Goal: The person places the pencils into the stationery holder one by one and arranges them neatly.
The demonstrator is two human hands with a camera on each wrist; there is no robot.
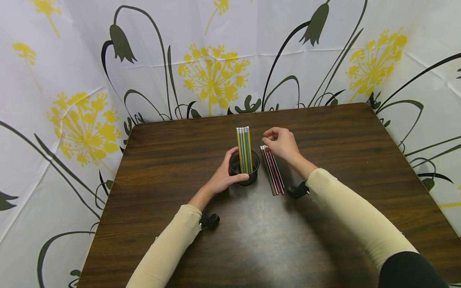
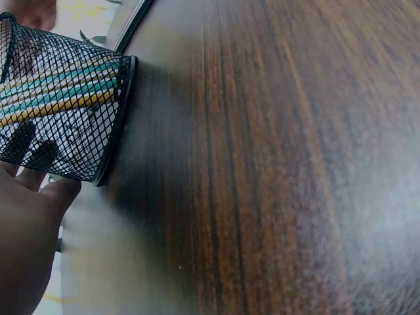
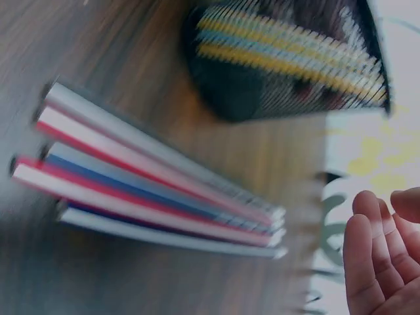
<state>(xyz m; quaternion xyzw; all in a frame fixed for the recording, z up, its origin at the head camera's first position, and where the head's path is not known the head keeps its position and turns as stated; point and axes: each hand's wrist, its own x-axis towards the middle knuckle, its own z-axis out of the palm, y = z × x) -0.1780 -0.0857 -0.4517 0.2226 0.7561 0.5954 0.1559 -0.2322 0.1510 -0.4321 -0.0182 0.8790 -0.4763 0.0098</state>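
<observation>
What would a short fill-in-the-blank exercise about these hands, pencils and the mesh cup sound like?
1. The person's ____ hand grips the black mesh cup.
2. The teal and yellow pencils stand inside the ____.
3. In the head view, the loose pencils lie on the table to the ____ of the cup.

Missing words: left; cup; right.
</observation>
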